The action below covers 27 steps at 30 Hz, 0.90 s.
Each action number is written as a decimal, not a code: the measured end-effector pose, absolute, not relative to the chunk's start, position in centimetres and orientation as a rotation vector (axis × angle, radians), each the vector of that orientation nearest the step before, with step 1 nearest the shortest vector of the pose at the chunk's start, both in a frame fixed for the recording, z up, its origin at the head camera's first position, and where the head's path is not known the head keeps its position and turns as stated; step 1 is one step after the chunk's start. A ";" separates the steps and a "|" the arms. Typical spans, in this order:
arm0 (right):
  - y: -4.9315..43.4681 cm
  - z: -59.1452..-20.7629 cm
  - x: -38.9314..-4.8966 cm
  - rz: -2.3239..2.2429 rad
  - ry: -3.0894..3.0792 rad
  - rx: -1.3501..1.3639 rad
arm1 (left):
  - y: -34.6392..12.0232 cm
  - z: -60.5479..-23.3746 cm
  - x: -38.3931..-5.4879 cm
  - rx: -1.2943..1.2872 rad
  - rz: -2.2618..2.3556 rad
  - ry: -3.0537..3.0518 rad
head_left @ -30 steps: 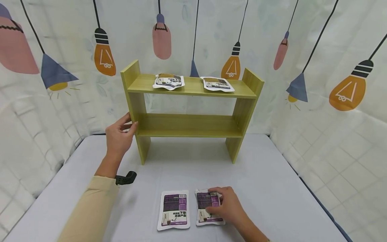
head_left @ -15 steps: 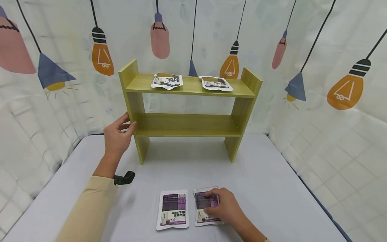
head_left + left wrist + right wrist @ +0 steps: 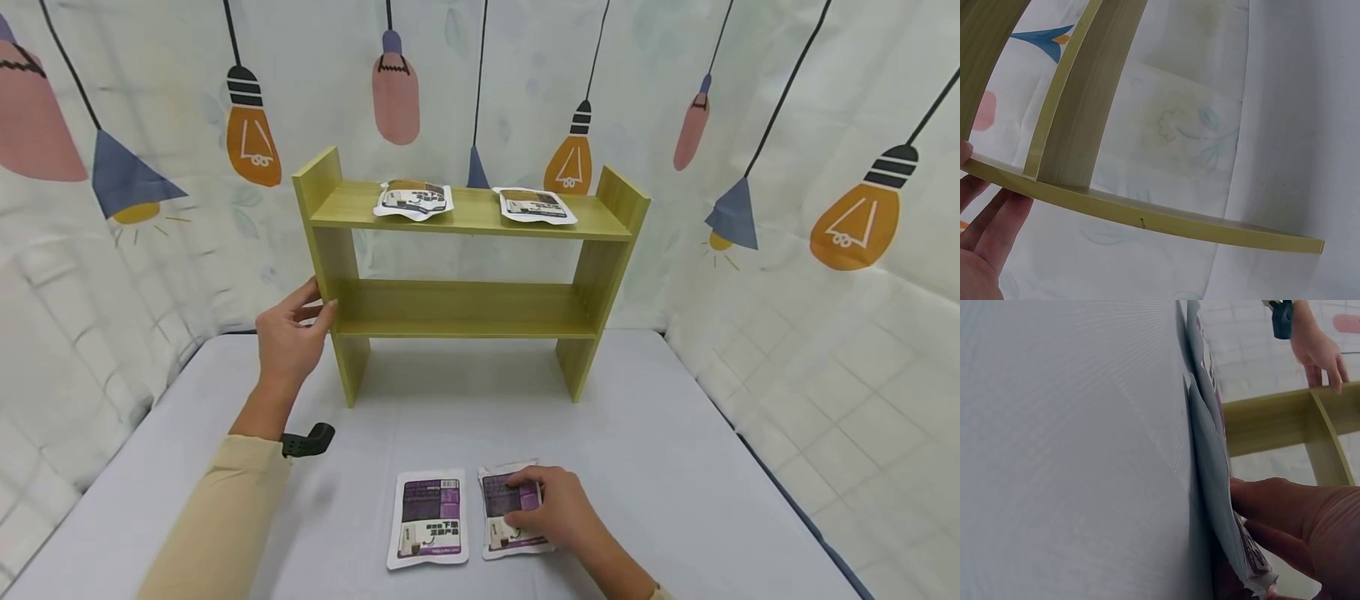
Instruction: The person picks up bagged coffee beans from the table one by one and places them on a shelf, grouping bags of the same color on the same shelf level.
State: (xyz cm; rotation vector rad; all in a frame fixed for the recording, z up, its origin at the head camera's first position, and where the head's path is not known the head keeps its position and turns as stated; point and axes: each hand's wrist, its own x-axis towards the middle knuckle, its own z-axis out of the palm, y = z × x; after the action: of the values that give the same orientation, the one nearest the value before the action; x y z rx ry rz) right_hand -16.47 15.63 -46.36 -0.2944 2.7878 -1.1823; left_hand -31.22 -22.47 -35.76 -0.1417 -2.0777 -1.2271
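Observation:
My left hand (image 3: 291, 337) grips the left side panel of a yellow-green wooden shelf (image 3: 465, 307), thumb on the front edge and fingers behind. The left wrist view shows this hand (image 3: 988, 240) at the panel where a board meets it. On the table, my right hand (image 3: 557, 510) pinches a flat white pouch (image 3: 501, 497) with a purple and black label, thumb and fingers over its right part. From the right wrist view, the pouch (image 3: 1210, 465) stands out edge-on, its rim slightly raised off the cloth. A matching pouch (image 3: 431, 518) lies flat to its left.
Two white pouches with brown-and-black labels, a left one (image 3: 414, 200) and a right one (image 3: 534, 206), lie on the shelf's top board. White table cloth (image 3: 675, 467) spreads around the shelf. A patterned curtain (image 3: 315, 100) hangs behind and at both sides.
The far edge of the pouch under my right hand has risen slightly, and the fingers have settled on it. The head view has shifted a little; my left hand keeps its grip on the shelf.

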 end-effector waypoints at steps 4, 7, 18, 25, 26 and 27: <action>15.8 -46.3 -16.6 -1.225 2.761 -0.294 | -22.5 -35.7 -31.3 -0.148 -1.228 -2.078; 15.9 -46.2 -16.7 -1.245 2.752 -0.300 | -22.5 -35.6 -31.3 -0.153 -1.229 -2.075; 15.9 -46.2 -16.9 -1.226 2.769 -0.289 | -22.5 -35.5 -31.5 -0.156 -1.238 -2.074; 15.9 -46.3 -16.9 -1.183 2.785 -0.281 | -22.6 -35.6 -31.3 -0.153 -1.225 -2.086; 15.9 -46.3 -16.9 -1.172 2.790 -0.280 | -22.6 -35.7 -31.3 -0.149 -1.225 -2.087; 15.8 -46.3 -16.9 -1.160 2.798 -0.282 | -22.7 -35.7 -31.2 -0.147 -1.227 -2.088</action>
State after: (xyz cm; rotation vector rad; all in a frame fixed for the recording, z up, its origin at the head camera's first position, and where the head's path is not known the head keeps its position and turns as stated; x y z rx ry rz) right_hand -16.91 15.84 -46.35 -0.2822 2.7979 -1.1598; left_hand -31.23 -22.66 -35.66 -0.1470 -2.0876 -1.2273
